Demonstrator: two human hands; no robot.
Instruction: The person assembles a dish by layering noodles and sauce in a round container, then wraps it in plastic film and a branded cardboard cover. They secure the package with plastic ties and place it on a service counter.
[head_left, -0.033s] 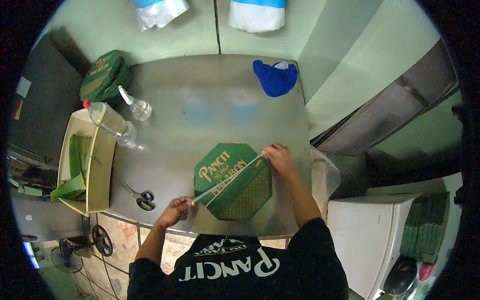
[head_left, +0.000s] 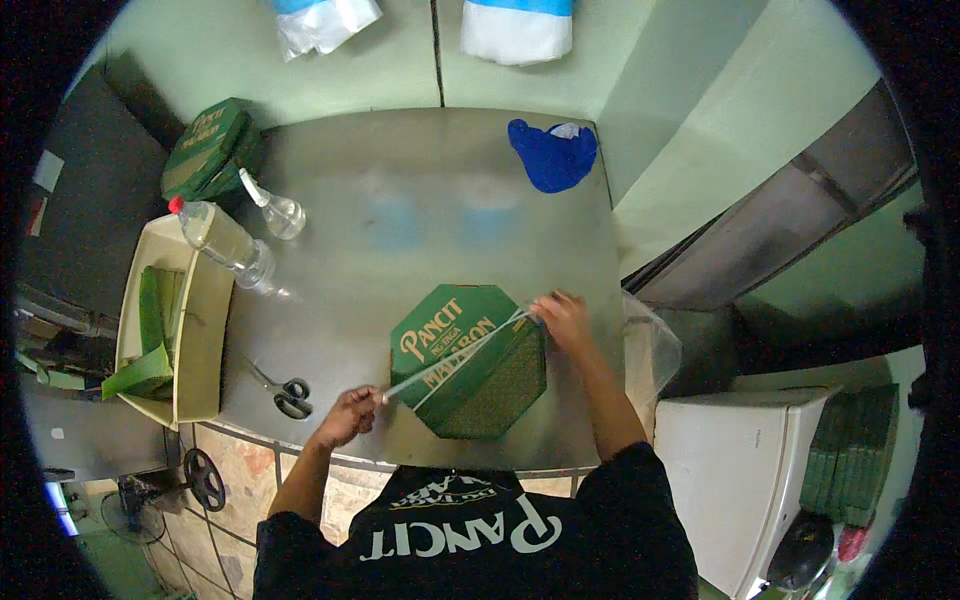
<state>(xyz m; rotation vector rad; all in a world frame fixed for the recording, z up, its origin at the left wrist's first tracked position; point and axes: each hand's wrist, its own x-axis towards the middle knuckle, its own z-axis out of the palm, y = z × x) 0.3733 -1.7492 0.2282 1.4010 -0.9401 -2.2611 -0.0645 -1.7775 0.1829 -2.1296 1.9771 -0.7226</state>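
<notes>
A green octagonal box point(head_left: 440, 330) with tan lettering lies flat near the front edge of the metal table. White plastic string point(head_left: 458, 358) runs taut and slanting across its top, in what look like two strands. My left hand point(head_left: 352, 414), off the box's lower left side, pinches one end of the string. At the upper right edge of the box my right hand point(head_left: 562, 318) is closed on the other end. Black-handled scissors point(head_left: 284, 390) rest on the table to the left of my left hand.
A cream bin point(head_left: 197, 350) holding green leaves point(head_left: 150, 340) stands on the left, beside a red-capped bottle point(head_left: 222, 240) and a spray bottle point(head_left: 280, 213). More green boxes point(head_left: 208, 150) sit at the back left. A blue cloth item point(head_left: 552, 160) lies back right on the metal table point(head_left: 340, 260).
</notes>
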